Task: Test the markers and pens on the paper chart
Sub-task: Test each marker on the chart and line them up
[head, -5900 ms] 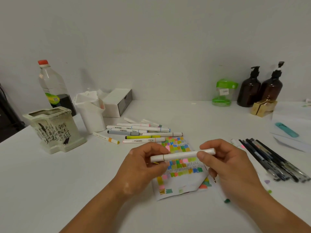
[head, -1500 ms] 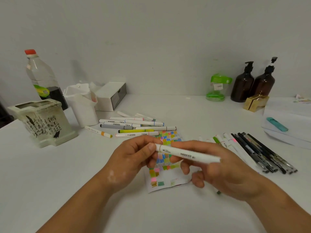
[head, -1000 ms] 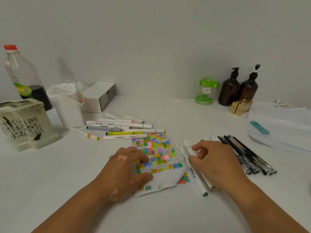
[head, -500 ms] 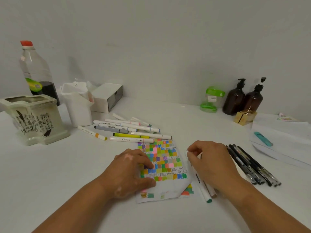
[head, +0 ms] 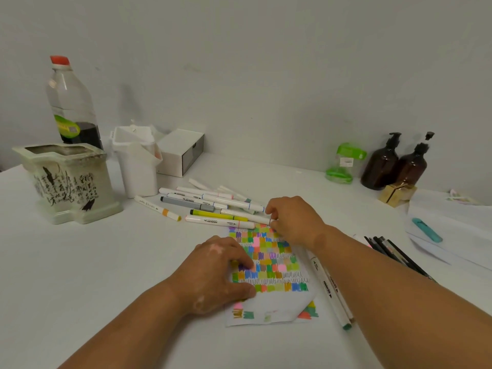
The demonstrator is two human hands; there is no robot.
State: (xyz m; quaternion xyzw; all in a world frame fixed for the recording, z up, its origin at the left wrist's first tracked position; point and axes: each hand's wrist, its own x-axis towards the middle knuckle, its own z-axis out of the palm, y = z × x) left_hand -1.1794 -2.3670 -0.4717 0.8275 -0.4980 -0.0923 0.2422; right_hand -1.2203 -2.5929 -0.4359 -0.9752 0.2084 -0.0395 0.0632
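Under the left hand (head: 215,272), a colour-swatched paper chart (head: 277,265).

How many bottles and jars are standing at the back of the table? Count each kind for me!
Brown pump bottles: 2
Clear bottle with a red cap: 1
Green-lidded jar: 1
Total: 4

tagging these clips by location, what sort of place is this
Probably a home or office desk used for craft or stationery work: a white table against a plain wall, loose markers beside a colour-swatch paper chart, and a ceramic holder by a white storage box.
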